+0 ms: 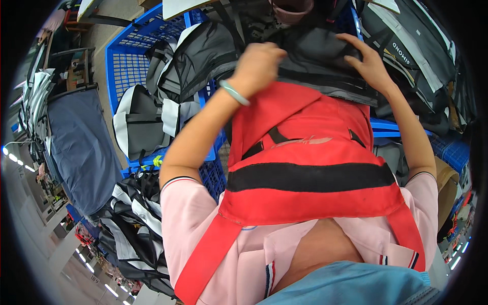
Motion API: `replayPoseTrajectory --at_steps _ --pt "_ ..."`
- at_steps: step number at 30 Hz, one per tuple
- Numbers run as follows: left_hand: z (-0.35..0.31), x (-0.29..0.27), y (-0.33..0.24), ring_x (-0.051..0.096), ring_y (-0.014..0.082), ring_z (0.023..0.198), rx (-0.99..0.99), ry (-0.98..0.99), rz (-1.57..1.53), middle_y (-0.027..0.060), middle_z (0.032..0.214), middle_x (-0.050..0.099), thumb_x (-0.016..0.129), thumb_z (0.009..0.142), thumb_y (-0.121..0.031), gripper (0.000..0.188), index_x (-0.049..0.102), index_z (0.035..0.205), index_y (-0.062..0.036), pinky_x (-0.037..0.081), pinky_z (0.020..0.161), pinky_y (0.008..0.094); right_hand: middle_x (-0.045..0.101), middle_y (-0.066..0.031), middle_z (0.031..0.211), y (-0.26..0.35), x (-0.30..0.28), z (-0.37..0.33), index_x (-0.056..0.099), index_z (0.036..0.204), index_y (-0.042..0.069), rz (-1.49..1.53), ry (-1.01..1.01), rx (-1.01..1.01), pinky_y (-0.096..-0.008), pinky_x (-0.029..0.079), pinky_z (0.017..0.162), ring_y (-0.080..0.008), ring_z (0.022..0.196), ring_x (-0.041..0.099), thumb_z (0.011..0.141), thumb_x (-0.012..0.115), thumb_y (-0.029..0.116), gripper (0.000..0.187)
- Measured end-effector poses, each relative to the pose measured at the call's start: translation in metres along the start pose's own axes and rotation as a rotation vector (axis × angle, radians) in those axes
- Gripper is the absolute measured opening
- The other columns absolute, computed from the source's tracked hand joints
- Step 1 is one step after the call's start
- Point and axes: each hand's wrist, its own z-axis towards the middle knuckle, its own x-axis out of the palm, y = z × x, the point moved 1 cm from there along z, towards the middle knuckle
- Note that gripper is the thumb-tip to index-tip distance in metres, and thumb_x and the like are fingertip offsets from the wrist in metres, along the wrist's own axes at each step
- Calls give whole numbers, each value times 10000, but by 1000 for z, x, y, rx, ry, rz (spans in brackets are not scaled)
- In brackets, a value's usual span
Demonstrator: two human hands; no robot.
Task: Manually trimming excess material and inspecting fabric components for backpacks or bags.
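Note:
A dark grey and black fabric piece (317, 56), apparently a sewn bag panel, lies bunched in front of me over the top of my red apron (305, 142). On its left side is my left hand (259, 63), with curled fingers and a pale bangle at the wrist; what those fingers hold, if anything, is hidden and slightly blurred. My right hand (370, 65) rests at the fabric's right edge, thumb and forefinger spread apart against it. Its other fingers are mostly out of sight.
Blue plastic crates (122, 76) at the left hold grey and white bag pieces (142, 122). More black and white pieces (132, 229) pile below them. Black bag panels (417, 56) are stacked at the right. A pinkish bowl (292, 11) is at the far edge.

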Motion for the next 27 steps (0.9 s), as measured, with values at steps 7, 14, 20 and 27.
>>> replayPoseTrajectory --at_steps 7,14,20,27 --pt "-37 1 93 449 276 1244 140 220 446 130 1250 538 672 795 -192 369 616 1113 -16 268 1084 450 575 -31 1301 -6 -96 -41 573 1299 102 25 -458 -90 -284 308 1087 -144 1260 472 882 641 123 423" --pt "10 -57 27 607 283 876 268 237 185 104 798 660 732 729 -253 258 699 869 -39 366 973 378 516 -39 1370 -40 -158 -92 516 1357 130 25 -529 94 -302 341 1073 -172 1272 460 879 663 210 506" --pt "35 -106 -94 552 247 681 560 80 -220 69 707 573 763 697 -154 188 656 792 -31 380 732 323 431 -72 1434 17 -123 -62 391 1438 192 -293 -252 -48 -372 328 1099 -229 1321 418 783 665 80 719" --pt "60 -132 -178 592 286 721 736 48 -467 60 728 619 744 687 -208 168 698 750 -60 432 696 368 318 -165 1439 112 -103 5 371 1392 117 -216 292 -474 -454 248 1110 -343 1380 263 671 808 172 846"
